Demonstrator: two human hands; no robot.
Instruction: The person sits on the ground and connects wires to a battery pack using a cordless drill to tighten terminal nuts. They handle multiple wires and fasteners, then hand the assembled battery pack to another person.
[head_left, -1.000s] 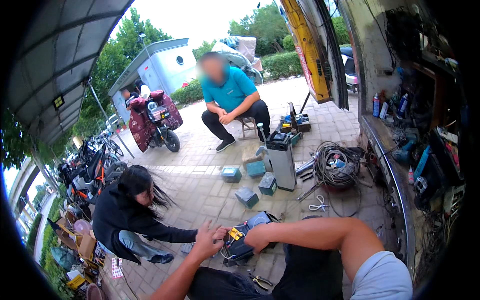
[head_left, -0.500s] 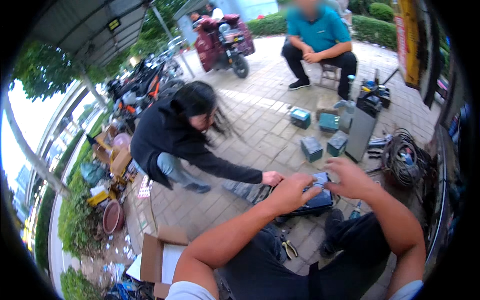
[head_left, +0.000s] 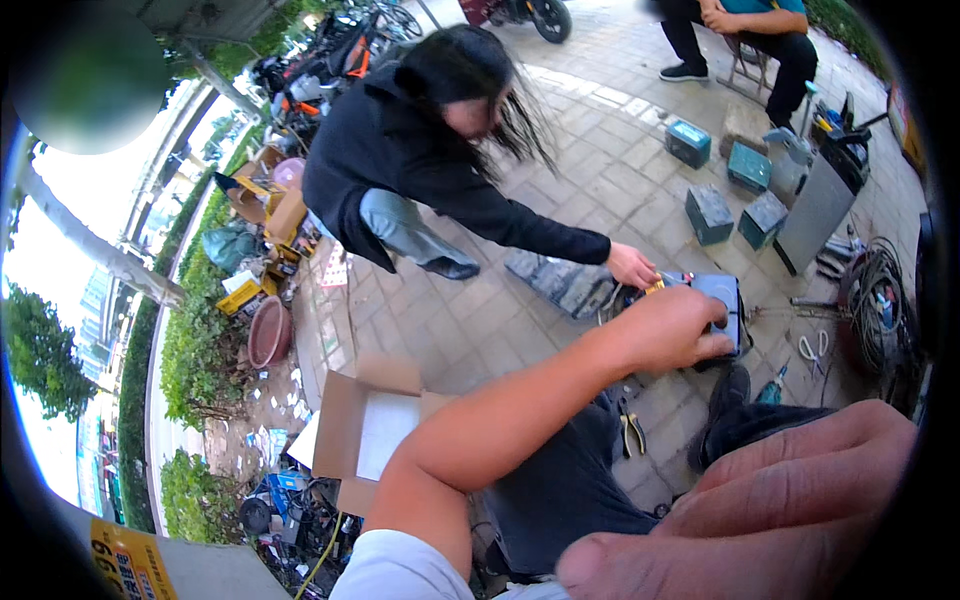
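A dark battery box with a grey top (head_left: 718,290) stands on the paving ahead of my knees. Over its near part is my left hand (head_left: 675,330), fingers bent and thumb drawn in toward them; whatever lies between the fingertips is hidden. My right hand (head_left: 770,490) is very close and large at the lower right, fingers folded against each other, with its palm side out of sight. A crouching person's hand (head_left: 632,267) reaches to the box's left edge beside my left hand. Yellow-handled pliers (head_left: 632,430) lie on the ground by my leg.
Several dark-green block batteries (head_left: 708,215) stand beyond the box. White-handled scissors (head_left: 813,350), a teal-handled tool (head_left: 773,388) and a coil of cable (head_left: 880,300) lie rightward. An open cardboard box (head_left: 340,425) sits at left. Another person (head_left: 770,55) sits far off.
My right hand has left the battery box and come up close at the lower right. My left hand stays at the box. The view has tilted and shifted.
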